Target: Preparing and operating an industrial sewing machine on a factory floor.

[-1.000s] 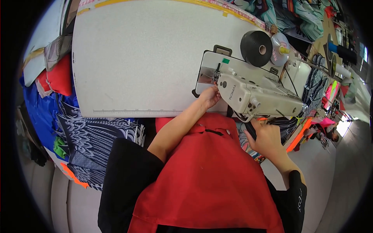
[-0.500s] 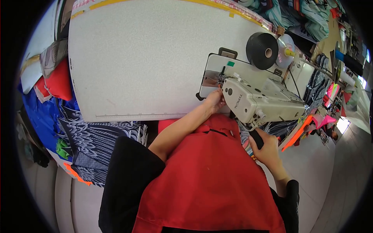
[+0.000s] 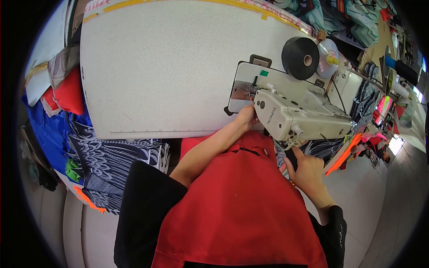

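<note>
A wide white sewing table (image 3: pixel 152 71) is filling most of the view, bare across its left and middle. At its right edge a cream industrial sewing machine (image 3: pixel 299 117) is sitting, with a black spool of tape (image 3: pixel 300 57) standing on a pin behind it.

A large red fabric (image 3: pixel 237 210) is lying across the person's lap, spreading from the table's near edge down to the bottom of the frame. Its upper end is reaching up under the machine head, so the seam is probably only beginning or ending there; most of the cloth is lying on the near side of the needle, and no finished stitching is showing.

The left hand (image 3: pixel 246 118) is resting at the needle area beside the machine head, fingers curled down on the fabric's edge; whether it is pinching the cloth is hard to tell, since the machine is hiding the fingertips. The right hand (image 3: pixel 306 167) is sitting below the machine's right end, fingers together around a small dark object (image 3: pixel 291 157), possibly a tool or a fold of cloth.

Piles of patterned blue and black cloth (image 3: pixel 107 156) are hanging off the table's left near corner, and a red bundle (image 3: pixel 69 94) is lying at its left edge. Neither is blocking the hands.
</note>
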{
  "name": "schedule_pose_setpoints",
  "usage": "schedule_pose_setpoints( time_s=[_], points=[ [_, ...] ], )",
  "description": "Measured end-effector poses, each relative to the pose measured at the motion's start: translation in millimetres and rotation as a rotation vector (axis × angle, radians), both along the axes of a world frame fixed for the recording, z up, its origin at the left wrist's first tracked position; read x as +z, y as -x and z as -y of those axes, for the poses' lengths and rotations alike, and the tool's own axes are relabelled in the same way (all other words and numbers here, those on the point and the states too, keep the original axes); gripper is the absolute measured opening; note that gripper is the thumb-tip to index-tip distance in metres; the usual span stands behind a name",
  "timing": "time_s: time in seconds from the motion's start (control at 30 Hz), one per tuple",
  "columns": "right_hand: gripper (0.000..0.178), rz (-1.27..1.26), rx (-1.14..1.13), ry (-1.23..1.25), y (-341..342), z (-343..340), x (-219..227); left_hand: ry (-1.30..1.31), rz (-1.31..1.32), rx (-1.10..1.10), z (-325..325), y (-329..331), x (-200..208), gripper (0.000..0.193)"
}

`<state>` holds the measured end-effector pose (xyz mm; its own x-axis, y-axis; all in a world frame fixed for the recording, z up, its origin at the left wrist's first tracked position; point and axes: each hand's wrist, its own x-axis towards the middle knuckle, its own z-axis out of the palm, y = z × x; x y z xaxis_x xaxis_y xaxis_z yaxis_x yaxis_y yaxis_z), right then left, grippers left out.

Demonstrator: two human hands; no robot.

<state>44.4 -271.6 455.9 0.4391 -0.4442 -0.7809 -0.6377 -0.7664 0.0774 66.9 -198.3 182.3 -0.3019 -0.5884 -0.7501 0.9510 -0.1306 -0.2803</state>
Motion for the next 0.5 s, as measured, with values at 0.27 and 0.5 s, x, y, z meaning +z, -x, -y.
schedule_pose_setpoints(
  time_s=[0.27, 0.5],
  points=[
    [0.023, 0.226, -0.255, -0.077, 14.6, -1.8, -7.1, -0.070, -0.032, -0.026, 0.8, 1.5, 1.3, 0.019],
    [0.028, 0.229, -0.150, -0.020, 13.3, -0.7, -7.5, -0.006, -0.048, 0.027, 1.4, -6.4, 3.0, 0.016]
  ],
)
